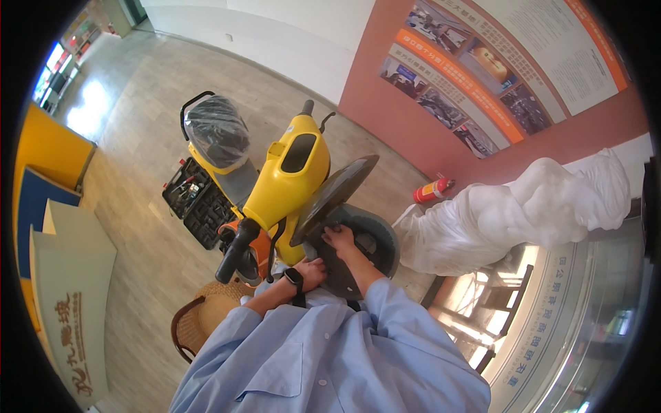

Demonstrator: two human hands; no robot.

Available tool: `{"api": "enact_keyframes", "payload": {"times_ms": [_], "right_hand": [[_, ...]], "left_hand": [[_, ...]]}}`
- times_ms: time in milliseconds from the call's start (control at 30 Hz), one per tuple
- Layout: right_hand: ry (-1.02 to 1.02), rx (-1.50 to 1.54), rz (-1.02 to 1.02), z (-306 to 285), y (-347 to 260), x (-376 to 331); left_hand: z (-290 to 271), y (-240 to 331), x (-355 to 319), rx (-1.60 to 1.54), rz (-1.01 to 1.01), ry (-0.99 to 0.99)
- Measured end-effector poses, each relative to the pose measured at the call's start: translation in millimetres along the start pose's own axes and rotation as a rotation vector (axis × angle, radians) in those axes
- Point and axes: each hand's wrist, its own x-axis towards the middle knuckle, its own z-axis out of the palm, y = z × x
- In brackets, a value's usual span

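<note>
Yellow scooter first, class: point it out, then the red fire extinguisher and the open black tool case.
Yellow scooter [286, 172], head view, on its yellow front panel.
Red fire extinguisher [432, 191], head view, on its cylinder.
Open black tool case [195, 203], head view, on its tray.

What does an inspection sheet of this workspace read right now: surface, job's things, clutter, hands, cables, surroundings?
Surface: pale wood-look floor.
Job's things: yellow scooter; grey front panel under both hands.
Clutter: open black tool case on the floor beside the scooter; wicker chair.
Hands: left hand, with a wrist watch, and right hand both rest on the panel; grip unclear.
Cables: a thin dark one by the handlebar grip.
Surroundings: red fire extinguisher, white wrapped statue, poster wall.
</note>
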Motion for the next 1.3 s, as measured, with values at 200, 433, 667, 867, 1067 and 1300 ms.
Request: {"api": "enact_keyframes", "payload": {"times_ms": [200,433,667,867,1067,1300], "right_hand": [[0.025,-0.69,-0.515,1.1,-7.7,-7.3],[-0.131,-1.144,-1.092,-13.8,-19.6,-29.3],[0.116,-1.183,-0.958,-76.7,-33.0,-18.0],[0.004,-1.423,-0.904,-78.8,-38.2,-1.9],[-0.002,-1.611,-0.76,-70.1,-29.7,13.1],[0.072,-1.7,-0.596,-65.5,-22.8,10.6]], "left_hand": [[-0.3,0.7,-0.4,0.01,-0.007,-0.006],[-1.8,1.4,0.1,0.003,-0.007,0.003],[-5.9,4.1,1.3,0.026,-0.021,-0.058],[-5.3,1.7,-0.3,0.009,-0.016,-0.017],[-12.0,2.9,1.6,-0.031,-0.036,-0.092],[-3.8,-1.7,-1.3,-0.032,-0.006,-0.085]]}}
